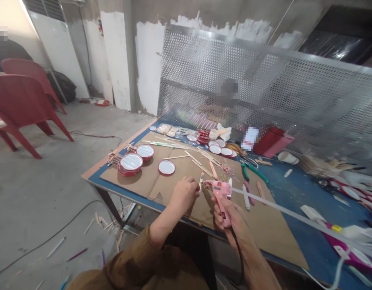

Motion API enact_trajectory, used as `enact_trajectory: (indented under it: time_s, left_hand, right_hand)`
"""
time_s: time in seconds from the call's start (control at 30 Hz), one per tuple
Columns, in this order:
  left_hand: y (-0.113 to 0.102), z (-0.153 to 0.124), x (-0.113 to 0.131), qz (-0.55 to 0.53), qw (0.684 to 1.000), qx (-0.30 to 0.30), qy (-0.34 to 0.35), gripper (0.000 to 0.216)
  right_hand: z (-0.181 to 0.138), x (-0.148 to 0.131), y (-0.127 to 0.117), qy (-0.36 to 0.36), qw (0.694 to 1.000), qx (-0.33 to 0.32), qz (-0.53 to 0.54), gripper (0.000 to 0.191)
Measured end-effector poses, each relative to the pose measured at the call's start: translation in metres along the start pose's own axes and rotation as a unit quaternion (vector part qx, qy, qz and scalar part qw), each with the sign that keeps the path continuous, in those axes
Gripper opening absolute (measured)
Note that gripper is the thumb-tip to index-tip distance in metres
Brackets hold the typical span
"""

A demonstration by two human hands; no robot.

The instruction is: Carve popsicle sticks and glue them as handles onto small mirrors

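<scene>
1. The right hand [234, 215] is clamped round the handle of a pink glue gun [218, 187]; that gun is the centre of the clock below, with 12 at the top of the view.
2. The glue gun is above the cardboard [264, 231], its nozzle pointing to 9 o'clock, just beside a thin stick [201, 178]; whether they touch, I cannot tell.
3. The left hand [184, 195], at 9 o'clock, has its fingertips together on that stick, which stands out past them toward 12.
4. A long pale rod [273, 206] runs from the back of the gun toward 4 o'clock; a black cord [239, 249] drops from the handle toward 5.
5. At 10 o'clock, one white disc with a red rim [167, 167] lies flat on the cardboard; beyond it are two small drums [131, 163].
6. Loose wooden sticks [202, 168] lie at 11 o'clock.
7. Green-handled pliers [258, 173] lie at 2 o'clock; a white marker [245, 197] is at 3.
8. The cardboard rests on a blue table [284, 195].
</scene>
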State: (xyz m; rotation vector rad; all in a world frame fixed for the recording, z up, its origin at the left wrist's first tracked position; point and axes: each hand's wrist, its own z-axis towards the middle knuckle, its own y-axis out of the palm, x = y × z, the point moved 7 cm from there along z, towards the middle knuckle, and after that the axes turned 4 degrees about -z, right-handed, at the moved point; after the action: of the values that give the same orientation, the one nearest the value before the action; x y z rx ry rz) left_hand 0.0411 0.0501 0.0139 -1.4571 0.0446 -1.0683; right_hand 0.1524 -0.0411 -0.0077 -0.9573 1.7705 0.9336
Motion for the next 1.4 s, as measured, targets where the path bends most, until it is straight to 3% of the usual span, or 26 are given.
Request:
enact_trajectory:
  time_s: [1.4]
  left_hand:
    - [0.0, 0.001, -0.001, 0.018, 1.0, 0.015, -0.018, 0.009]
  right_hand:
    - [-0.02, 0.007, -0.003, -0.009, 1.0, 0.017, 0.006, 0.041]
